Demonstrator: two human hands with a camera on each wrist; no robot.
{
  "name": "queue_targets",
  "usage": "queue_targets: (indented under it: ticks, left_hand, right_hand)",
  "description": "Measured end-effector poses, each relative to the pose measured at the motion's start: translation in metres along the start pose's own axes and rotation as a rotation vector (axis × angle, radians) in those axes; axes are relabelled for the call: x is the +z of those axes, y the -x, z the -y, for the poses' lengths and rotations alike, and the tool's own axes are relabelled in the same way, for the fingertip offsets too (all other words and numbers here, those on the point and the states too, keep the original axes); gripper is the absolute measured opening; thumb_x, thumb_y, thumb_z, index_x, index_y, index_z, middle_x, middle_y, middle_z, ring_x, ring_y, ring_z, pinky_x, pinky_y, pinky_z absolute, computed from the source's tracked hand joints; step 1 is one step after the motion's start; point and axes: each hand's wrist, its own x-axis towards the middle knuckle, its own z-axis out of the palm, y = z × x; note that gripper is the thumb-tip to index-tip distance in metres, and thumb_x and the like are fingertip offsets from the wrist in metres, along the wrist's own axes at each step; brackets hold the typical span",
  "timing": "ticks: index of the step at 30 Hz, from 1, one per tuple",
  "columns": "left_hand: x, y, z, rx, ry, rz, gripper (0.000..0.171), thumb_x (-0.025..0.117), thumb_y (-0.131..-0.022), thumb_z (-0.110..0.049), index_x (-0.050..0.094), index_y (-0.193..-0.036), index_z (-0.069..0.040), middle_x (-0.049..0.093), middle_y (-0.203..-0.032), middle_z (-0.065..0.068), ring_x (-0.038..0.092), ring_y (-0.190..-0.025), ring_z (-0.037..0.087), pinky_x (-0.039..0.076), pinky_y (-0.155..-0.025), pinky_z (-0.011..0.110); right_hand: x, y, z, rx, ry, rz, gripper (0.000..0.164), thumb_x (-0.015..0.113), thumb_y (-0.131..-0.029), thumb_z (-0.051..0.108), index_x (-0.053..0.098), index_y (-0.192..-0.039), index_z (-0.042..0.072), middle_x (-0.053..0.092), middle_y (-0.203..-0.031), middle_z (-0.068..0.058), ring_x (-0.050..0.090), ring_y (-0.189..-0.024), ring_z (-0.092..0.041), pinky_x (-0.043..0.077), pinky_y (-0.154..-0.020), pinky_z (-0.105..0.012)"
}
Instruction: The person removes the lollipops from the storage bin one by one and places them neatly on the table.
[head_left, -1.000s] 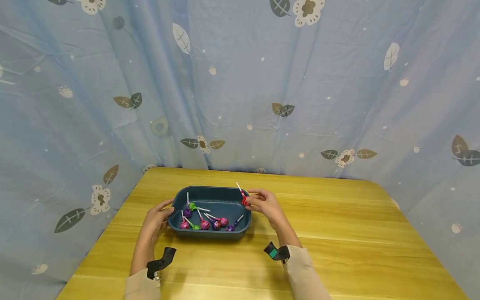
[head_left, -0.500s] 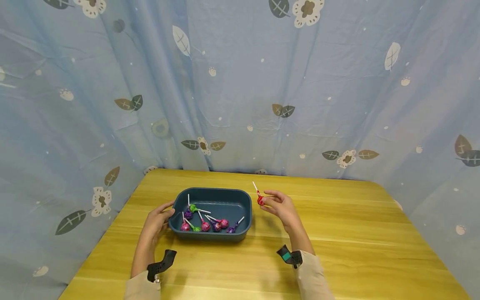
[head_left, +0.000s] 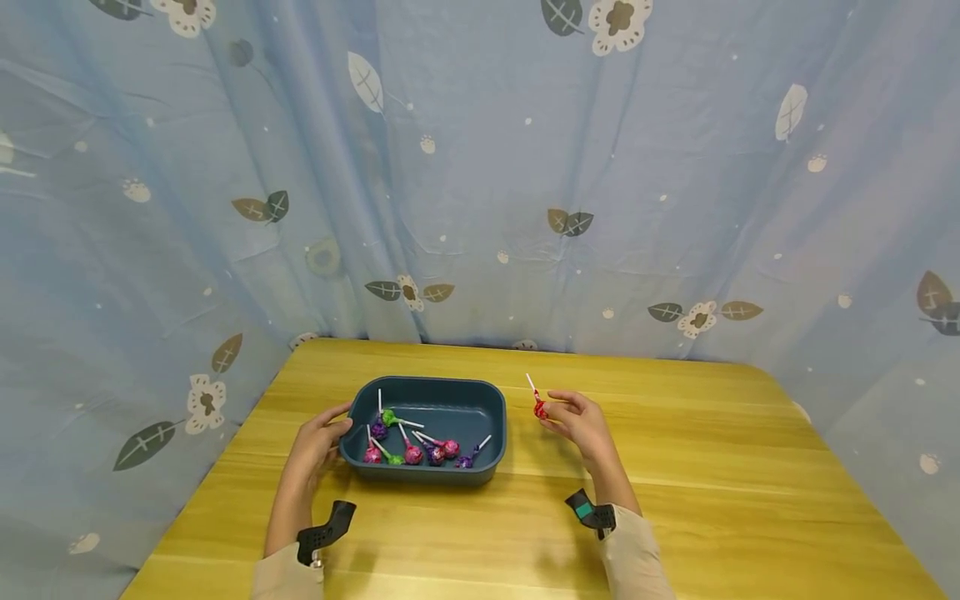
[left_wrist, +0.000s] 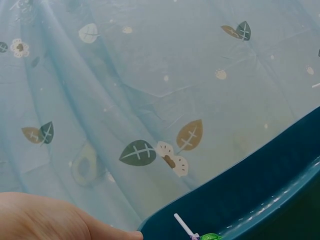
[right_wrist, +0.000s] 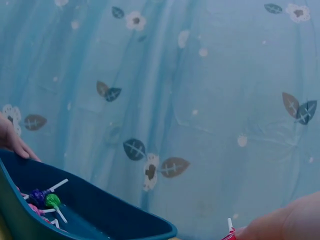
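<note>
A dark blue rectangular tub (head_left: 423, 475) stands on the table, with several wrapped lollipops (head_left: 412, 453) in purple, green and pink lying in it. My left hand (head_left: 309, 443) holds the tub's left end, its thumb at the rim; in the left wrist view the thumb's tip meets the rim's corner. Off the tub's right side, my right hand (head_left: 585, 423) pinches a red lollipop (head_left: 540, 409) by its wrapped head, the white stick pointing up. Only the top of that lollipop shows at the bottom of the right wrist view.
A yellow wood-grain table (head_left: 712, 467) spreads beneath the tub and extends to the right. Behind it hangs a pale blue curtain (head_left: 480, 167) printed with leaves and flowers, close along the table's back edge.
My right hand has carried the red lollipop from over the tub's right rim out to the right and slightly lower. The left hand stays at the tub.
</note>
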Motion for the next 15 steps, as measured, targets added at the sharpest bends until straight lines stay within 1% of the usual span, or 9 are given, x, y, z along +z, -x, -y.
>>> queue_targets:
  ticks: [6,8,11,15]
  left_hand:
    - [-0.001,-0.02,0.02,-0.003,0.058,-0.032,0.047,0.057,-0.096,-0.02,0.05,-0.142,-0.01,0.058,-0.124,0.018,0.063,-0.087,0.017,0.051,-0.07,0.026]
    - [-0.001,-0.022,0.023,0.001,0.058,-0.03,0.047,0.056,-0.097,-0.019,0.049,-0.142,-0.01,0.057,-0.126,0.019,0.063,-0.088,0.017,0.051,-0.071,0.026]
    - [-0.001,-0.019,0.02,-0.01,0.063,-0.04,0.047,0.056,-0.096,-0.018,0.051,-0.141,-0.009,0.058,-0.125,0.018,0.063,-0.088,0.017,0.051,-0.07,0.026]
    - [0.001,-0.005,0.006,0.001,0.036,-0.02,0.048,0.054,-0.098,-0.017,0.047,-0.143,-0.004,0.057,-0.125,0.022,0.063,-0.091,0.021,0.051,-0.071,0.028]
  right_hand:
    - [-0.006,-0.003,-0.007,0.025,0.011,-0.01,0.039,0.059,-0.093,-0.003,0.05,-0.13,-0.011,0.059,-0.107,-0.021,0.066,-0.093,-0.026,0.045,-0.093,-0.047]
    - [-0.006,-0.005,-0.009,0.036,0.018,-0.012,0.039,0.059,-0.093,-0.003,0.051,-0.13,-0.011,0.06,-0.105,-0.02,0.067,-0.091,-0.026,0.046,-0.092,-0.047]
    - [-0.006,-0.007,-0.015,0.054,0.032,-0.013,0.038,0.06,-0.093,-0.002,0.052,-0.128,-0.011,0.061,-0.103,-0.019,0.067,-0.088,-0.024,0.048,-0.09,-0.045]
    - [-0.006,-0.011,-0.023,0.071,0.054,-0.016,0.038,0.061,-0.092,-0.001,0.052,-0.128,-0.012,0.062,-0.101,-0.019,0.068,-0.085,-0.023,0.052,-0.084,-0.041]
